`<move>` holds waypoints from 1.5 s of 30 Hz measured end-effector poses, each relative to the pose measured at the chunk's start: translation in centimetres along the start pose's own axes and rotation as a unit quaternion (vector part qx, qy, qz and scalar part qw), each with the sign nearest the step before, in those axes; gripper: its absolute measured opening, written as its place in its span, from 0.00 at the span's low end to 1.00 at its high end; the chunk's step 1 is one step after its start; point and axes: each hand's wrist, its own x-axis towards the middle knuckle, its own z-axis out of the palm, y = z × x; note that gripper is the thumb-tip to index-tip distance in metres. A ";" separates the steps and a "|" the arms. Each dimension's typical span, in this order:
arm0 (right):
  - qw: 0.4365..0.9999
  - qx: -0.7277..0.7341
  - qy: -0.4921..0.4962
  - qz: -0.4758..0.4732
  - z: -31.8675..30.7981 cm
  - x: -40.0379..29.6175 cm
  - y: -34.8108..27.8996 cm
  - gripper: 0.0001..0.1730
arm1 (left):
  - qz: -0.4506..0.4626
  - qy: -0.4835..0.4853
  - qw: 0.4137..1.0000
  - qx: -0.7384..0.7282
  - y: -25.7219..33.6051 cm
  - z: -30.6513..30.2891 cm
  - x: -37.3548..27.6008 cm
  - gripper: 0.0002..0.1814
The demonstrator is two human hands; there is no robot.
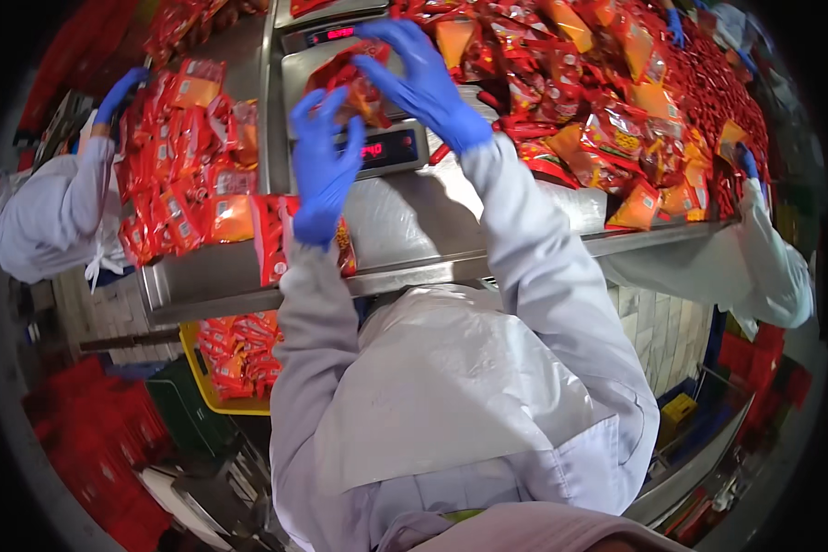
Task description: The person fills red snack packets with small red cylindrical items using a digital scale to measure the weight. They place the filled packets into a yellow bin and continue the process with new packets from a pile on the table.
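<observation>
A red printed plastic pouch (362, 79) lies on the steel pan of a digital scale (386, 150) with a lit red display. My left hand (324, 155), in a blue glove, is at the pouch's near left side with its fingers spread, partly covering the display. From the right, my right hand (424, 83), gloved in blue too, reaches over the pouch, thumb and fingers apart. Whether any fingertip touches the pouch, I cannot tell. Below my left wrist, more red pouches (269, 238) lie at the steel table's edge.
Filled pouches (186, 159) are heaped at the left, and more pouches (593, 131) at the right beside loose red pieces (714, 83). A second scale (331, 33) stands behind. A yellow crate (231, 408) of pouches is below the table. Co-workers (55, 200) stand at both sides.
</observation>
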 end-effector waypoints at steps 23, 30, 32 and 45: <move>0.939 0.174 0.140 0.260 -14.4 -0.5 2.0 0.10 | -0.181 -0.037 0.982 -0.022 -3.2 1.2 0.2 0.16; 0.994 -0.034 -0.062 0.083 -0.1 -6.4 4.0 0.09 | -0.157 0.004 0.985 -0.077 2.4 -6.7 -5.0 0.10; 0.987 -0.080 -0.116 0.082 2.1 -8.1 5.3 0.11 | -0.307 -0.060 0.947 -0.078 3.4 -7.6 -8.2 0.09; 0.956 0.010 -0.223 0.191 -0.3 -11.0 -4.5 0.14 | -0.099 -0.103 0.990 -0.017 -1.7 -4.1 -20.9 0.14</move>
